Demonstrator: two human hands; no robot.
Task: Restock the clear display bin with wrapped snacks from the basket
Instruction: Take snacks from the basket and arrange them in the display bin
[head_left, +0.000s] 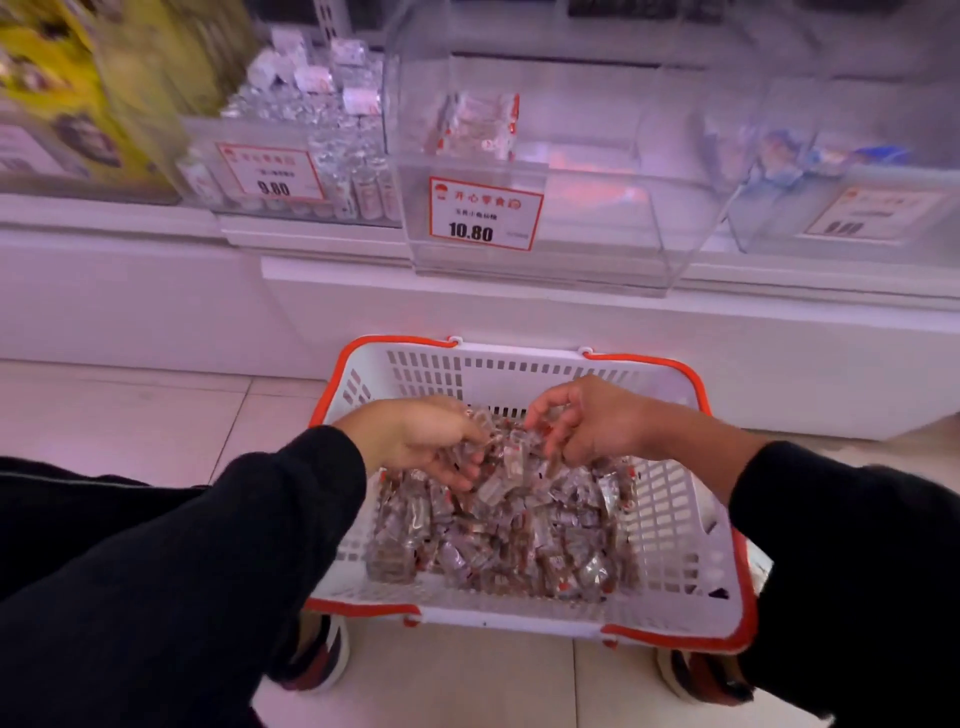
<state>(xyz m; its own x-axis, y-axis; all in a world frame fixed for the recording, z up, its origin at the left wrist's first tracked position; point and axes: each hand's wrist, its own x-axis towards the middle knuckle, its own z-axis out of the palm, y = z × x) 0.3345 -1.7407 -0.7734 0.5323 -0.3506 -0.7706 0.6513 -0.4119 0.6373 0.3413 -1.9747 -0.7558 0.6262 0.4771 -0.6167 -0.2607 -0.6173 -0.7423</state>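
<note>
A white basket with an orange rim (675, 525) sits on the floor in front of me, holding a heap of small clear-wrapped brown snacks (498, 535). My left hand (415, 441) and my right hand (587, 421) are both over the far side of the heap, fingers curled around a bunch of wrapped snacks lifted between them. Above, on the shelf, stands the clear display bin (571, 218) with a 10.80 price tag (483, 214). It holds only a few red-and-white wrapped snacks (480, 127) at its back left.
A neighbouring clear bin (291, 156) with a 9.80 tag is full of clear wrapped sweets. Another bin (852, 208) stands to the right. Yellow packages (78, 78) sit at the far left. My shoes (317, 660) flank the basket on the tiled floor.
</note>
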